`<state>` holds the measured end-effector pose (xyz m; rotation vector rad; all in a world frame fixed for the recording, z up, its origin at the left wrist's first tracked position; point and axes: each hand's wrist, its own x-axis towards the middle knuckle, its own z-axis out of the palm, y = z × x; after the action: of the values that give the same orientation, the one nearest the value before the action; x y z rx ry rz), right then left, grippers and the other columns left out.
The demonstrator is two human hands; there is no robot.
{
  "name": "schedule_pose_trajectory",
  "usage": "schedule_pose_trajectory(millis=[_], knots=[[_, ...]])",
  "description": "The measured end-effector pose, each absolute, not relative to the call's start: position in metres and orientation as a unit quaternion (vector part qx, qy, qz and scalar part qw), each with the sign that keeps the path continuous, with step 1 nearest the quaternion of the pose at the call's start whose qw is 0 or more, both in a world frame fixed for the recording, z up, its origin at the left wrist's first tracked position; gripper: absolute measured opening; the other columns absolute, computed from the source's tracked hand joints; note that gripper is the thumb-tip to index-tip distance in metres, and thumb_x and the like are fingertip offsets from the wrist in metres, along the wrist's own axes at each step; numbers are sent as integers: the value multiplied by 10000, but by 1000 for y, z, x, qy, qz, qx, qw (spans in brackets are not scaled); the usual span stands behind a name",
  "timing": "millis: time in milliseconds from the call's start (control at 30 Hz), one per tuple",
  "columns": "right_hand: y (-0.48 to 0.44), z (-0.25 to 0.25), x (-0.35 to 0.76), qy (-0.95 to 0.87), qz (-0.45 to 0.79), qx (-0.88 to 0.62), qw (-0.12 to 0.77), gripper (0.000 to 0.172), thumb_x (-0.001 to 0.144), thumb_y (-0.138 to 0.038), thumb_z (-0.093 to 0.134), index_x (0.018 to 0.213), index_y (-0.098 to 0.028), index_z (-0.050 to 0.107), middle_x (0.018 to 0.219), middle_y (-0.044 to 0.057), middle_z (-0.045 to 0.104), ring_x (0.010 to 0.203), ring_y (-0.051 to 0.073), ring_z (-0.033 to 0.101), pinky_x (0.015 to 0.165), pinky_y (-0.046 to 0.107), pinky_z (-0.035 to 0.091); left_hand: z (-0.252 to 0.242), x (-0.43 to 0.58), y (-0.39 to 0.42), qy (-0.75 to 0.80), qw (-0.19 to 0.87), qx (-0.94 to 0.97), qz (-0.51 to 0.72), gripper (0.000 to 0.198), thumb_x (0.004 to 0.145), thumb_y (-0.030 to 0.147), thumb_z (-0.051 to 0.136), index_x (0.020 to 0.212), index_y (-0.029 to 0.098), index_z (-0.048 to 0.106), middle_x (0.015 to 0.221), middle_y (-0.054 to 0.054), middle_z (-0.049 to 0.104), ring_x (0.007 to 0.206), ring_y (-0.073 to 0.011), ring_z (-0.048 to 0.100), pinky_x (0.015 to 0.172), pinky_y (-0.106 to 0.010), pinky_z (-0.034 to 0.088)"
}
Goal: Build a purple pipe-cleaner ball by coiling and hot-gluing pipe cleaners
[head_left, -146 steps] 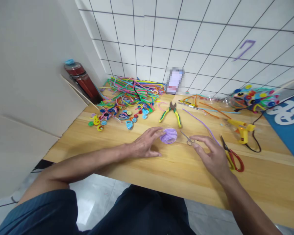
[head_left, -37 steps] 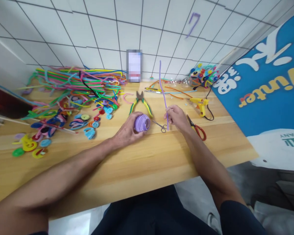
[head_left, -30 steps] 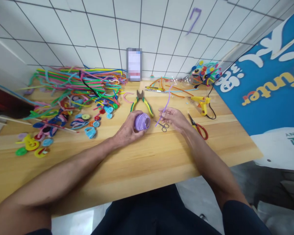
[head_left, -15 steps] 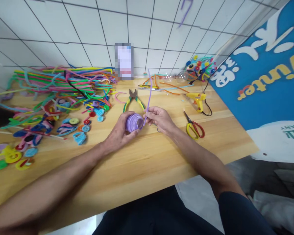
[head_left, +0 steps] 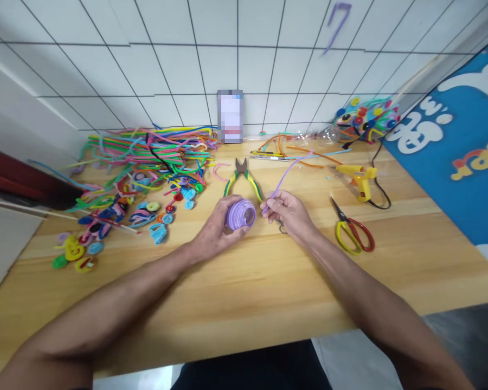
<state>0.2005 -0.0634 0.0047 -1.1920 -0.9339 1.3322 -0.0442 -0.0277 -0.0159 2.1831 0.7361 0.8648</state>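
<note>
In my left hand [head_left: 217, 230] is a hollow, rounded coil of purple pipe cleaner [head_left: 235, 215], its round opening turned to the right. The fingers and thumb wrap its left side and underside. My right hand [head_left: 290, 214] pinches the lower end of a loose purple pipe cleaner [head_left: 285, 176], which slants up and to the right. A small gap separates this strand from the coil. Just beyond both hands lie pliers [head_left: 241, 169] with green and yellow handles, jaws pointing away. A small dark ring-like piece [head_left: 282, 228] shows partly under my right hand.
Bundles of coloured pipe cleaners [head_left: 138, 149] and small coiled pieces [head_left: 158, 233] cover the left. Scissors [head_left: 352, 230] and a yellow glue gun [head_left: 360, 179] with a black cord lie right. A phone [head_left: 230, 116] leans on the tiled wall. A decorated colourful bundle [head_left: 366, 119] sits at the back right.
My right hand has drawn slightly away from the coil, and its purple strand now leans right instead of standing nearly upright. The camera view has shifted, moving the whole scene right in the picture.
</note>
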Motion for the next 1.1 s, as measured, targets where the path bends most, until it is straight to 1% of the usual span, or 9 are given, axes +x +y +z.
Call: schedule_pose_trajectory(millis=[100,200,267,400,500,633,733,900,1100], knots=[[-67,3,197,-407,566,-503,511,464,762,-606,909,889,-204,716,863,34,776,667,116,667,563,223,500,-14,-44,-29,278,335,836,334,647,1004,388,721,1557,255,413,1522,-162,570,1432,-325,602,1222,-539,548],[-70,2,195,-429,551,-512,500,440,826,-624,857,821,-204,725,684,-13,663,569,101,554,513,229,431,-13,-45,-29,272,340,835,337,646,1015,366,712,1568,258,395,1525,-163,560,1441,-324,596,1238,-549,540],[-71,3,195,-434,545,-516,499,423,852,-616,837,813,-215,708,626,-35,609,530,101,500,488,236,393,-13,-45,-30,268,343,834,338,651,1021,356,716,1573,266,383,1525,-164,557,1446,-324,593,1245,-556,538],[-73,4,194,-437,558,-508,489,365,846,-561,861,891,-237,698,764,7,725,587,124,570,506,255,437,-10,-45,-33,279,359,828,327,650,1034,372,720,1584,300,381,1537,-159,556,1454,-332,594,1248,-565,547],[-73,0,194,-446,556,-502,490,330,854,-534,862,919,-249,710,771,13,741,599,137,598,530,272,476,-7,-45,-34,278,367,824,329,672,1033,367,729,1603,329,375,1558,-153,543,1476,-338,581,1257,-572,545],[-68,-7,201,-449,503,-533,512,306,865,-539,866,903,-272,721,782,31,772,618,164,632,573,314,533,-4,-44,-35,278,367,823,333,685,1022,357,750,1607,348,394,1560,-147,550,1494,-346,568,1264,-591,540],[-63,-9,207,-446,463,-554,530,296,860,-538,875,896,-289,720,829,45,805,646,188,659,610,351,567,-4,-44,-35,284,367,822,329,691,1024,357,748,1616,349,391,1566,-151,555,1490,-354,575,1259,-604,542],[-63,-4,209,-451,454,-550,536,273,856,-512,878,890,-279,739,820,41,802,651,180,668,643,349,580,-3,-44,-34,284,367,819,336,679,1025,357,746,1610,351,401,1563,-138,564,1483,-338,584,1255,-574,548],[-68,-3,202,-446,480,-540,528,315,850,-542,876,876,-259,740,794,32,772,679,172,658,670,336,568,-5,-44,-34,293,371,814,336,632,1031,387,728,1581,308,427,1553,-146,577,1438,-334,614,1233,-560,560]])
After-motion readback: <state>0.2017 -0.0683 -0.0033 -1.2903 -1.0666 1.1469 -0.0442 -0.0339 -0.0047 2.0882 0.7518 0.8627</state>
